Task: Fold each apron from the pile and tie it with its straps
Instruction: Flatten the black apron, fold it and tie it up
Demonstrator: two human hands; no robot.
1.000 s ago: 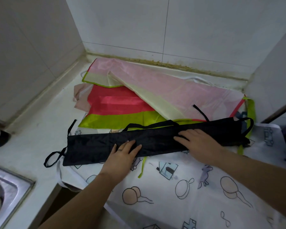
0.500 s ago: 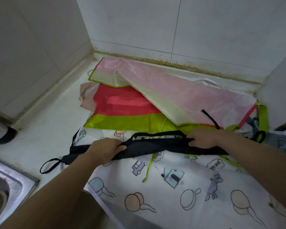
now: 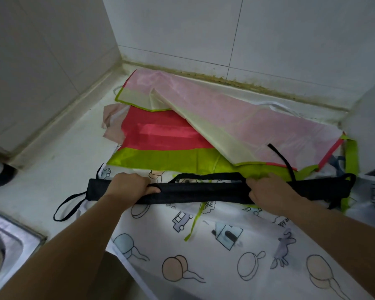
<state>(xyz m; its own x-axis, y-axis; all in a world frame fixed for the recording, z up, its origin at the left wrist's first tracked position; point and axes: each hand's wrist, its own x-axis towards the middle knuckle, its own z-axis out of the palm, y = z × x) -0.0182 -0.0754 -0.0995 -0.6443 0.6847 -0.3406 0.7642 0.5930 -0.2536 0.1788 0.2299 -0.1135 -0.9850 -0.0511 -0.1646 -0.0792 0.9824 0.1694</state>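
Note:
A black apron (image 3: 201, 191) lies folded into a long narrow strip across the counter, on top of a white cartoon-print apron (image 3: 225, 245). My left hand (image 3: 128, 185) grips the strip near its left end, fingers curled round it. Right of the middle, my right hand (image 3: 266, 191) grips it the same way. A black strap loop (image 3: 68, 205) trails off the left end; another black strap (image 3: 284, 160) runs up over the pile. Behind lie a red and lime-green apron (image 3: 160, 144) and a pale pink one (image 3: 236, 118).
Tiled walls close the counter in at the back, left and right. A steel sink (image 3: 7, 241) sits at the lower left, with a dark round object (image 3: 0, 176) at the left edge. The white apron hangs over the counter's front edge.
A second ago both hands lay flat on a wider black fold. The strip has since been folded narrower and both hands now grip it. The camera has come closer.

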